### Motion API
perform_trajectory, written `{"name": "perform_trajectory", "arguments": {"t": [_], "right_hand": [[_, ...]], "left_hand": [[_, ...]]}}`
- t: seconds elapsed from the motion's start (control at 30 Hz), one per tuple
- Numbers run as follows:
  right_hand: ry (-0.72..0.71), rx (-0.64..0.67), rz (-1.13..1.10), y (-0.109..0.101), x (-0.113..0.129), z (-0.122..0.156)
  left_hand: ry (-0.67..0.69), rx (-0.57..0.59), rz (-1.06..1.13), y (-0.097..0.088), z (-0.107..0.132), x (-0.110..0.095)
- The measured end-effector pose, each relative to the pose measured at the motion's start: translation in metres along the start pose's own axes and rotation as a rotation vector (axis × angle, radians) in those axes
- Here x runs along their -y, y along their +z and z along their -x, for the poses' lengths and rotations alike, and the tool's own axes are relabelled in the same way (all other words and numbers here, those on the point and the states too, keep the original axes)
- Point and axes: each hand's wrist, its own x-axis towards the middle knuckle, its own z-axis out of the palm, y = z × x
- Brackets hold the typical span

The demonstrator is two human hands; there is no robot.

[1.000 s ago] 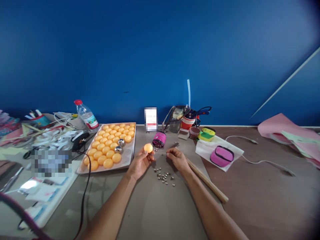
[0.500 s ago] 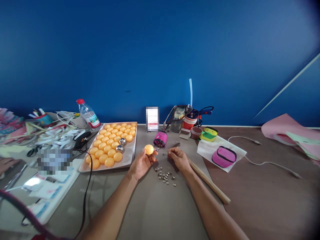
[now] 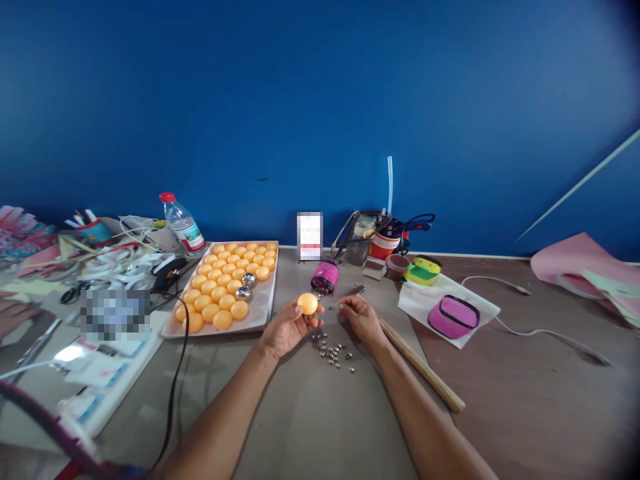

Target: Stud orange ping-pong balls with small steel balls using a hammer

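Note:
An orange ball like a ping-pong ball (image 3: pixel 307 304) is in my left hand (image 3: pixel 290 325), gripped between thumb and fingers. Just to its right, my right hand (image 3: pixel 360 319) is closed in a pinch over the table; whatever its fingertips hold is too small to make out. Several small shiny metal pieces (image 3: pixel 331 353) lie scattered below and between the hands. Behind them a magenta mesh pouch (image 3: pixel 325 277) lies on its side, more metal pieces at its mouth. A wooden stick (image 3: pixel 425 367) runs beside my right forearm, and a metal strip (image 3: pixel 357 290) shows behind that hand.
On the left, a white tray (image 3: pixel 273 293) holds rows of orange balls and two silver, glittering ones (image 3: pixel 244 293). A water bottle (image 3: pixel 185 227) stands behind it. Another magenta pouch (image 3: pixel 454 316) rests on white paper at right. A person's hand (image 3: pixel 17 313) shows at far left.
The view has shifted slightly, so most things sit a little further right. My left hand still grips the orange ball, and my right hand remains pinched close by.

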Motion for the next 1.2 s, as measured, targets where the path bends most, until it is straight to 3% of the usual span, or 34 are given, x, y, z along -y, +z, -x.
{"name": "perform_trajectory", "arguments": {"t": [0.37, 0.8, 1.07, 1.2], "right_hand": [[-0.001, -0.001, 0.029, 0.0, 0.01, 0.004], [-0.026, -0.001, 0.051, 0.0, 0.002, 0.002], [-0.014, -0.147, -0.236, 0.008, 0.004, 0.007], [0.038, -0.092, -0.426, 0.016, 0.016, 0.014]], "left_hand": [[-0.042, 0.06, -0.014, 0.002, 0.004, -0.001], [-0.05, 0.057, -0.001, 0.005, 0.006, -0.003], [-0.054, -0.043, 0.021, 0.001, 0.0, 0.001], [-0.043, -0.094, 0.004, 0.001, -0.003, 0.003]]}}
